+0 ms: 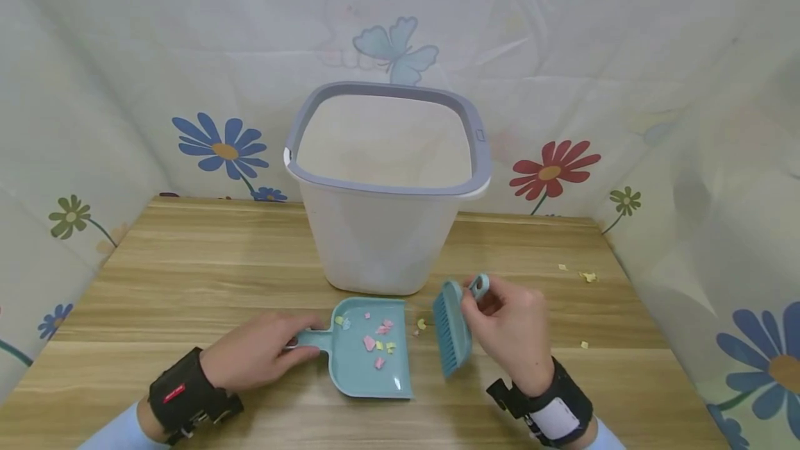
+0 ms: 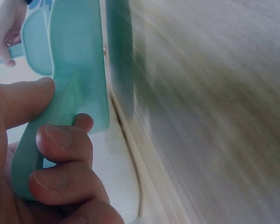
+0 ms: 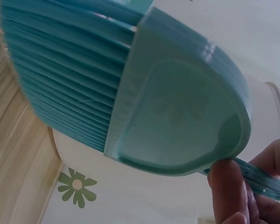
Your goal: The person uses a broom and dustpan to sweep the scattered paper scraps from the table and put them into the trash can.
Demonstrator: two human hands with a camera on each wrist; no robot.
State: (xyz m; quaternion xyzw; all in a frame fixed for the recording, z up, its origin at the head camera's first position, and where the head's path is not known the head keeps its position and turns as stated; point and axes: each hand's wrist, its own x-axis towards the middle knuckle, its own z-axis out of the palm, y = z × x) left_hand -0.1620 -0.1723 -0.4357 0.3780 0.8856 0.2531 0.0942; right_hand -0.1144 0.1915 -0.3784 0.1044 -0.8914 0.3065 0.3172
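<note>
The left hand (image 1: pixel 253 360) grips the dustpan (image 1: pixel 371 347) handle flat on the table (image 1: pixel 187 276), the right hand (image 1: pixel 509 328) holds the brush (image 1: pixel 451 325) just beside it, some paper bits (image 1: pixel 378 339) are in, a few (image 1: pixel 584 276) still lie out.

Left wrist view: the left hand (image 2: pixel 42 158) grips the handle of a teal dustpan (image 2: pixel 79 70), thumb pressed on one side and curled fingers (image 2: pixel 60 140) wrapped round the other. The wooden desk (image 2: pixel 214 116) fills the right side, blurred. At top left, the other hand (image 2: pixel 7 28) shows partly, beside a second teal piece.
</note>
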